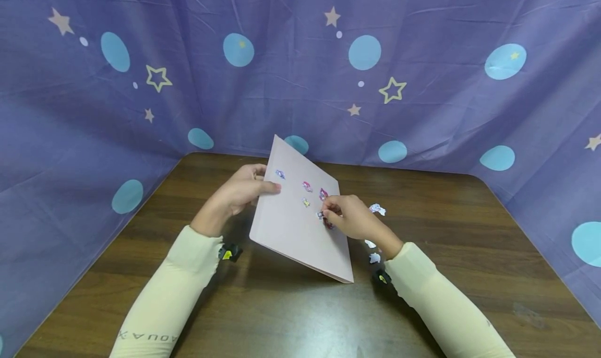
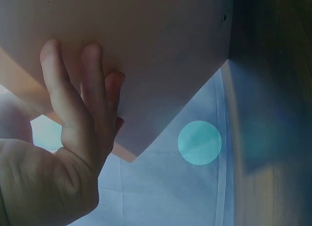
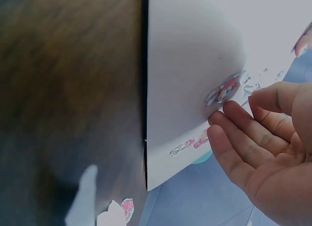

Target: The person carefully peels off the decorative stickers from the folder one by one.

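My left hand [image 1: 244, 188] grips a pale pink, folder-like board [image 1: 291, 227] by its left edge, thumb on the front. In the left wrist view its fingers [image 2: 90, 74] spread across the back. The board is tilted up over the table, with several small colourful stickers on its front, among them a pink one [image 1: 307, 186], a yellow one [image 1: 306, 202] and a blue one [image 1: 280, 174]. At the board's right side, my right hand [image 1: 352, 216] pinches a small dark sticker [image 1: 320, 215] against the surface. Just below those fingertips sits a red sticker [image 3: 227, 88].
White-backed cutouts lie on the brown wooden table [image 1: 451, 243] to the right of the board, one [image 1: 377, 209] beyond the right hand and another [image 1: 374, 258] beside the right wrist. A purple curtain [image 1: 300, 60] with stars and blue dots hangs behind the table.
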Demonstrator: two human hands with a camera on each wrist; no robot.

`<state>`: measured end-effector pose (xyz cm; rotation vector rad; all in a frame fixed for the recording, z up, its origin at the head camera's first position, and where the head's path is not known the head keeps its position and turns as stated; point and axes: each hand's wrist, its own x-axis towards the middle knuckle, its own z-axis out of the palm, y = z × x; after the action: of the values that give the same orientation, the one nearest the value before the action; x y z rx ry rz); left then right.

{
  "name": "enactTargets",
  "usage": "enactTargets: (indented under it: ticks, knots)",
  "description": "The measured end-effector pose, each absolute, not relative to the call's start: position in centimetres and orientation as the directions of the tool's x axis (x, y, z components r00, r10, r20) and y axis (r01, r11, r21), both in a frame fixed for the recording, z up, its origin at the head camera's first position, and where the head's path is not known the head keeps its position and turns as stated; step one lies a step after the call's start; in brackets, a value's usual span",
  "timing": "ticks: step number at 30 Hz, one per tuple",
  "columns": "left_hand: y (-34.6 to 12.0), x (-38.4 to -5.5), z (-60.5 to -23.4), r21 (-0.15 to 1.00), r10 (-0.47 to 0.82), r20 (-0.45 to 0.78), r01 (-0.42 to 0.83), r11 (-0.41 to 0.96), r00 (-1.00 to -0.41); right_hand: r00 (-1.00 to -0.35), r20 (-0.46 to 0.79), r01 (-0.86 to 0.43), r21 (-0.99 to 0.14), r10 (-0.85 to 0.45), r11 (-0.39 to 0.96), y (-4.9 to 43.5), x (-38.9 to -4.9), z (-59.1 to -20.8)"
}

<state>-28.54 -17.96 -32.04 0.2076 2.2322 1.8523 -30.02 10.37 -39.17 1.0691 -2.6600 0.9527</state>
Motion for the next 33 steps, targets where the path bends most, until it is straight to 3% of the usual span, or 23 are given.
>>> enactTargets:
  ticks: [15, 21, 27, 33]
  knots:
    - [-18.0, -28.5, -32.1, 0.979, 0.252, -0.083, -0.033, 0.199, -0.964, -0.788, 0.244, -0.586, -0.581, -0.566, 0.565, 11.8, -30.5, -38.0]
    - [-18.0, -28.5, -32.0, 0.979, 0.259, -0.079, -0.027, 0.2, -0.963, -0.819, 0.186, -0.563, -0.44, -0.543, 0.699, 13.8, -30.9, -36.8]
    - [-17.9, -28.5, -32.0, 0.979, 0.26, -0.077, -0.024, 0.203, -0.962, -0.905, 0.069, -0.421, -0.287, -0.42, 0.861, 15.4, -31.1, -36.0]
    - [-17.9, -28.5, -32.0, 0.978, 0.258, -0.085, -0.03, 0.207, -0.962, -0.937, 0.014, -0.343, -0.238, -0.35, 0.909, 15.6, -31.4, -36.1]
